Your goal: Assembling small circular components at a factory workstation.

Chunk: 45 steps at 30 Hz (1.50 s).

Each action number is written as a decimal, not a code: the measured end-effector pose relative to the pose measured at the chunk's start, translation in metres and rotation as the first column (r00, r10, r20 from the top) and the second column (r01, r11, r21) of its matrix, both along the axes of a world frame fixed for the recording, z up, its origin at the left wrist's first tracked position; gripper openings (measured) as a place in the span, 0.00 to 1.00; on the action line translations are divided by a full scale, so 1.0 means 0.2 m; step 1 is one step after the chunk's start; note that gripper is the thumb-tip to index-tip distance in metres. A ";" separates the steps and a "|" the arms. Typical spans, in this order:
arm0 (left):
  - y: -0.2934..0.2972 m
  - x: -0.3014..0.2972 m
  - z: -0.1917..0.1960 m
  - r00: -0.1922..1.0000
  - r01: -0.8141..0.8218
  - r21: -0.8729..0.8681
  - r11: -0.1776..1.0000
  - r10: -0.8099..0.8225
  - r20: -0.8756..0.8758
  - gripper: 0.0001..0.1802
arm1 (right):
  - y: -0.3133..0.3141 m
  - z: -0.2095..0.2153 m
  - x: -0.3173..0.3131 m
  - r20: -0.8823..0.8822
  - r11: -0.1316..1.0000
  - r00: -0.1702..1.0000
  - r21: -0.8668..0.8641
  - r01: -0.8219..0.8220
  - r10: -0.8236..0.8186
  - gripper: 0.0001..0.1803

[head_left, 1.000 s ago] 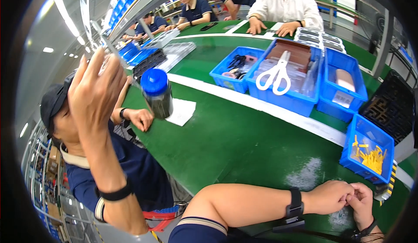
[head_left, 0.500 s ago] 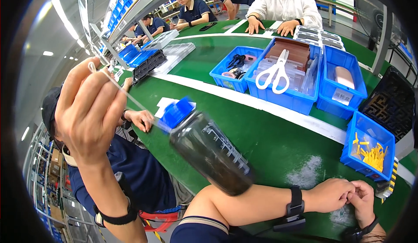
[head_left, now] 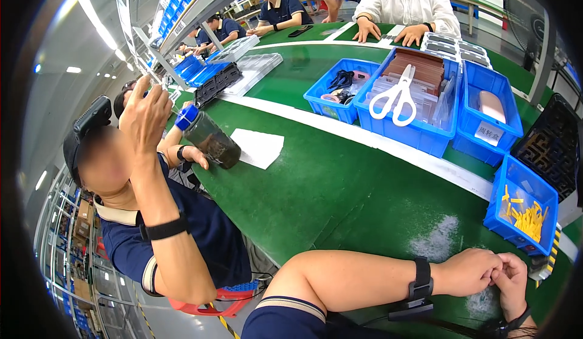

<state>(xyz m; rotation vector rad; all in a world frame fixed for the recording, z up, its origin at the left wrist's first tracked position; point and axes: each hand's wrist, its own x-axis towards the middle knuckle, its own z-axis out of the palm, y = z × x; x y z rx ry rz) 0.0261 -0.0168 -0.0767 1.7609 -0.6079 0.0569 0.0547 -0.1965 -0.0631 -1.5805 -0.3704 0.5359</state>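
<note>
My left forearm, strapped at the wrist, lies across the near right of the green table, and my left hand (head_left: 464, 272) is closed with its fingertips pressed together. Meeting it from the right is my right hand (head_left: 511, 278), also closed. The fingertips of both touch; whatever is between them, if anything, is hidden. Below them a pale dusty patch (head_left: 483, 302) shows on the tabletop, and a larger whitish powdery patch (head_left: 434, 239) spreads just beyond. Nearest to my hands is a small blue bin (head_left: 495, 220) of yellow strips (head_left: 527, 222).
At left a co-worker's raised hand (head_left: 146, 114) is by a dark bottle (head_left: 212, 141) with a blue cap. White paper (head_left: 261, 147) lies beside it. White scissors (head_left: 398, 99) rest on a blue bin (head_left: 407, 129) of clear and brown pieces. Another person's hands (head_left: 367, 29) rest across the table.
The co-worker's bottle has moved left and away from me, uncovering the white paper. The co-worker's raised hand has drawn back. My hands stay together in the same place.
</note>
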 end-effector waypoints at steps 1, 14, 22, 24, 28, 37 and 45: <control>0.00 0.00 0.00 0.999 -0.014 -0.013 1.000 0.014 0.029 0.04 | 0.00 0.00 0.00 0.000 1.000 1.000 -0.001 0.005 -0.005 0.13; -0.01 0.00 0.00 1.000 -0.017 0.003 1.000 0.017 -0.003 0.04 | -0.01 -0.02 0.00 0.007 1.000 1.000 0.015 0.008 -0.008 0.14; -0.01 0.00 0.00 0.998 -0.037 -0.010 0.999 0.037 0.045 0.04 | 0.00 0.00 0.00 0.002 1.000 1.000 0.007 -0.003 0.003 0.14; -0.01 0.00 0.00 0.998 -0.037 -0.016 0.999 0.038 0.047 0.04 | 0.00 0.00 0.00 0.005 1.000 1.000 0.007 -0.003 0.003 0.14; -0.01 -0.01 0.01 0.999 -0.031 -0.021 0.999 0.031 0.021 0.03 | 0.00 0.00 0.00 0.009 1.000 1.000 0.007 -0.008 0.008 0.14; 0.00 -0.01 0.01 1.000 -0.018 -0.027 0.999 0.018 0.010 0.04 | -0.01 -0.02 0.00 0.013 1.000 1.000 0.016 0.004 -0.004 0.14; -0.01 -0.01 0.01 0.999 -0.029 -0.034 0.999 0.030 0.030 0.05 | -0.01 -0.01 0.00 0.008 1.000 1.000 -0.007 0.002 -0.002 0.14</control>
